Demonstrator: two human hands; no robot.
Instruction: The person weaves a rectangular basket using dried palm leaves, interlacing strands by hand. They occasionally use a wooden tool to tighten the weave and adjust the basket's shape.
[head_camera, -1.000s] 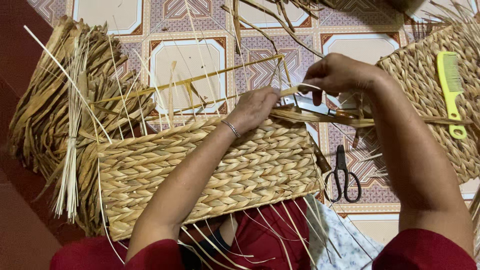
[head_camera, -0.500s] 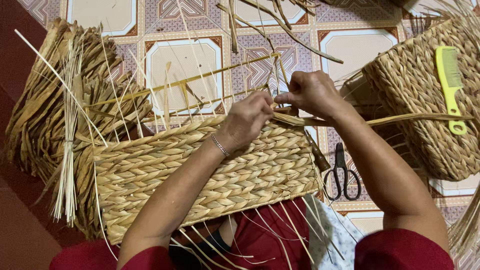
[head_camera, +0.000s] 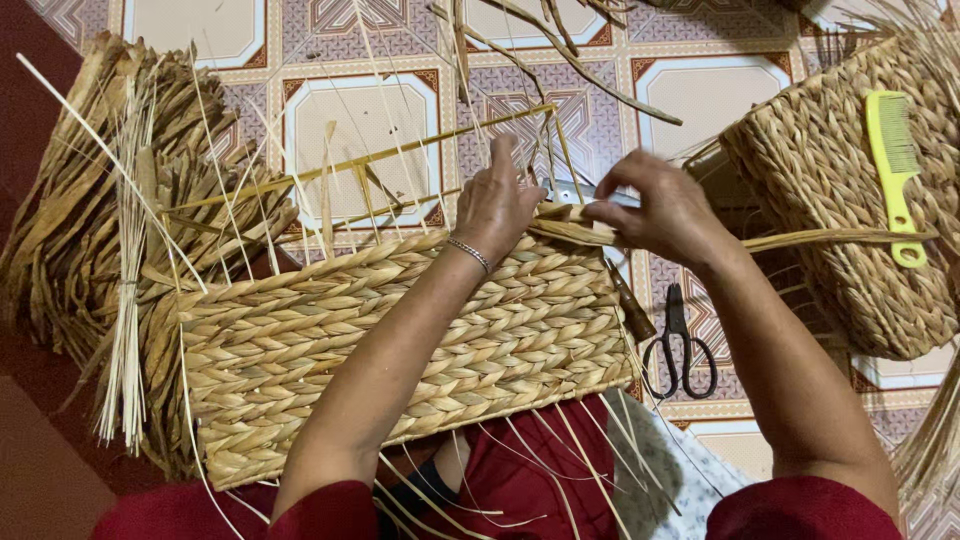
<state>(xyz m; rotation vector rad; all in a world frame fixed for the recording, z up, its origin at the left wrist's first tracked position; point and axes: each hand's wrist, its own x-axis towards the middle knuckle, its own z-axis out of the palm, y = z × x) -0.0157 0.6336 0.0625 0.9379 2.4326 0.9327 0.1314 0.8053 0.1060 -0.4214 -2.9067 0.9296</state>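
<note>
Since the earlier frame the left hand (head_camera: 505, 205) has slid up onto the far rim of the woven basket (head_camera: 400, 350) and the right hand (head_camera: 660, 210) has drawn back a little to the right, so the two now sit just apart at the basket's far right corner. At the left edge of the tiled floor (head_camera: 700, 95) a bundle of dried straw (head_camera: 110, 230) fans out, touching the basket's left end and leaving little bare floor there; the far side of the floor is more open, crossed only by loose stalks. The basket lies on its side across the person's lap, its opening hidden, so any contents cannot be seen. The left grip lies flat, fingers spread and pressing the rim, closed on nothing. The right grip is pinched on a flat strand (head_camera: 830, 238) that runs off to the right. A pair of black scissors (head_camera: 680, 345) lies on the floor just beside the basket's right end. At the right edge a second woven basket (head_camera: 850, 230), cut off by the frame, carries a yellow-green comb (head_camera: 893, 170) on top.
</note>
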